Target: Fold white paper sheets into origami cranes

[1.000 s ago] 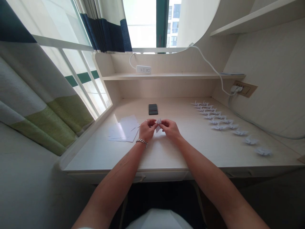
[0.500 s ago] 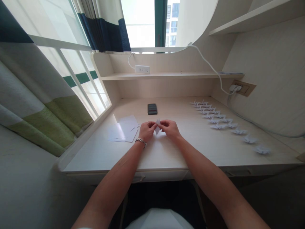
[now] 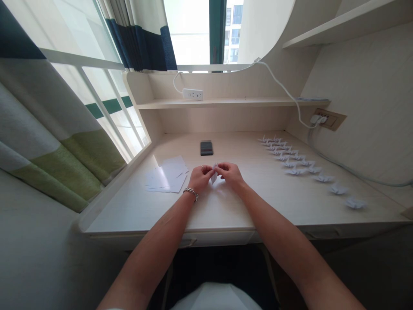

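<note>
The left hand (image 3: 199,177) and the right hand (image 3: 230,173) both pinched one folded paper (image 3: 214,178). On the desk (image 3: 129,212), sheets (image 3: 166,174) lay near the left hand.

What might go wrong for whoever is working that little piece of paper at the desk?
The small folded paper is held between the left hand and right hand, so uneven pressure might crease or tear it. The overlapping white sheets lie just beside the left hand, which could nudge them. A wide rightward sweep might disturb the rows of paper figures.
</note>
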Available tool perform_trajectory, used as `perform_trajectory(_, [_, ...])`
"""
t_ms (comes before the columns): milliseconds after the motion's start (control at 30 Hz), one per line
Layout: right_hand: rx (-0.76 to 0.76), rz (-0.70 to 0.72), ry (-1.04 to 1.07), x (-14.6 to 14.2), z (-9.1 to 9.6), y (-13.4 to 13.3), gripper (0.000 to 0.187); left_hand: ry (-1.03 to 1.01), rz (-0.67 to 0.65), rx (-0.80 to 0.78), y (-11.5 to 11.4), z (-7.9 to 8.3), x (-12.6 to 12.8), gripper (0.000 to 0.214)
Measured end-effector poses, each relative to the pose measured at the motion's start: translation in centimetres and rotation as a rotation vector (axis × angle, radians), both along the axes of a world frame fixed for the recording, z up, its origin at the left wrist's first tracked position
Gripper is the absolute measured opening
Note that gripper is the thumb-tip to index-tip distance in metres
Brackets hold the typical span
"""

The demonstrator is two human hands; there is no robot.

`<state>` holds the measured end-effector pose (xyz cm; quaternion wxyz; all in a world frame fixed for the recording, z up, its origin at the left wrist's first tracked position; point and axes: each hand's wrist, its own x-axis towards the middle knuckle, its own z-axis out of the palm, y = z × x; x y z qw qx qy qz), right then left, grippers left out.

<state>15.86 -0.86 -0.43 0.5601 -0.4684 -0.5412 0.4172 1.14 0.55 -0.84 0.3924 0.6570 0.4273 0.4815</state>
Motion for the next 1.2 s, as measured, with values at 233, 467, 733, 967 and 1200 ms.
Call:
perform_trajectory(233, [0.035,0.018,-0.045,0.2,-0.2,0.1,0.03,0.036,-0.024,0.028,-0.1,0.1,-0.1,0.024])
perform_trajectory(467, [0.089,0.007,-0.061,0.3,-0.2,0.1,0.026,0.056,-0.026,0.047,-0.1,-0.1,-0.1,0.025])
perform_trajectory(733, [0.072,-0.005,-0.001,0.1,0.0,-0.1,0.026,0.08,-0.051,0.052,-0.2,0.0,-0.1,0.029])
perform_trajectory(967, [0.038,-0.007,0.044,0.3,0.2,-0.1,0.03,0.098,-0.079,0.057,-0.4,0.1,0.0,0.031])
perform_trajectory(1200, [-0.043,0.003,0.078,0.3,0.8,-0.6,0.032,0.092,-0.119,0.051,-0.6,0.4,-0.2,0.026])
